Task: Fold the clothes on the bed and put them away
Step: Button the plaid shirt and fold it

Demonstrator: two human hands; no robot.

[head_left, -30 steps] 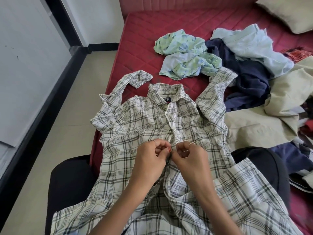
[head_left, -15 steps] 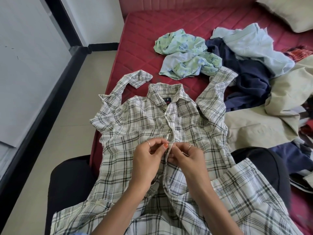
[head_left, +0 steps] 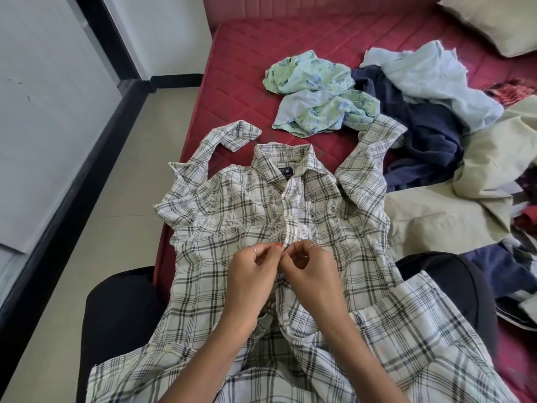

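A white and grey plaid shirt [head_left: 238, 216] lies front up across the near edge of the red bed [head_left: 250, 62] and over my lap, collar pointing away from me. My left hand [head_left: 255, 274] and my right hand [head_left: 311, 271] meet at the button strip in the shirt's middle. Each pinches one edge of the placket between thumb and fingers, just below a fastened white button. Both sleeves are bent up beside the collar. The shirt's lower front hangs apart over my knees.
A heap of unfolded clothes covers the bed's right side: a green and blue printed garment [head_left: 316, 94], a light blue shirt [head_left: 436, 80], a navy piece [head_left: 427, 135], beige cloth [head_left: 453, 205]. A pillow [head_left: 494, 21] lies far right. Tiled floor [head_left: 122, 228] runs along the left.
Both hands have slid a little up the placket toward the collar while still pinching it. The shirt and the heap lie as before.
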